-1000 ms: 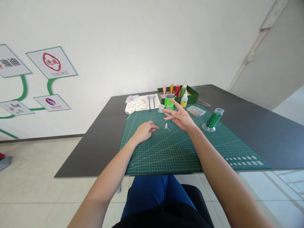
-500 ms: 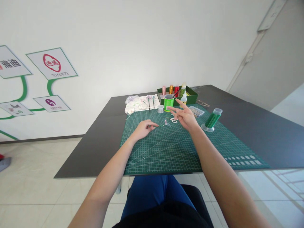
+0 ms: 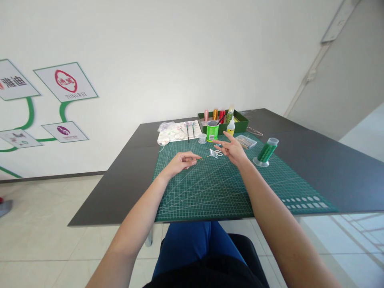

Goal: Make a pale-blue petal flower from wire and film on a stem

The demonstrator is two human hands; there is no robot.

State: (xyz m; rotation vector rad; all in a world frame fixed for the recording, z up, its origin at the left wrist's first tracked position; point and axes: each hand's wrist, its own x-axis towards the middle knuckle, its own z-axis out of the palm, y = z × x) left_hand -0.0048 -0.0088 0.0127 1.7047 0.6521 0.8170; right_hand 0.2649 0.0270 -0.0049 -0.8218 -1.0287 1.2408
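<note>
My left hand (image 3: 182, 161) is over the middle of the green cutting mat (image 3: 204, 192), thumb and fingertips pinched on a thin stem. At the stem's right end is a small pale flower (image 3: 214, 153). To the right of it is my right hand (image 3: 233, 149), its fingers stretched out and spread; I make out nothing held in it, though a fine thread would be too thin to see. White-handled scissors (image 3: 219, 153) lie on the mat just behind the flower, partly hidden by my right hand. A spool of green thread (image 3: 267, 152) stands on the mat to the right.
Behind my hands stand a bright green cup (image 3: 212, 131), a white glue bottle (image 3: 231, 126) and a small round tub (image 3: 202, 138). A dark green box (image 3: 241, 127) holds several thread spools. A clear case (image 3: 246, 141) lies right. Stemmed flowers rest on a white sheet (image 3: 168, 135).
The flower on the stem has turned, now showing a paler, wider side, and shifted slightly right. My right hand has dipped a little, fingers still spread. The left keeps its pinch.
</note>
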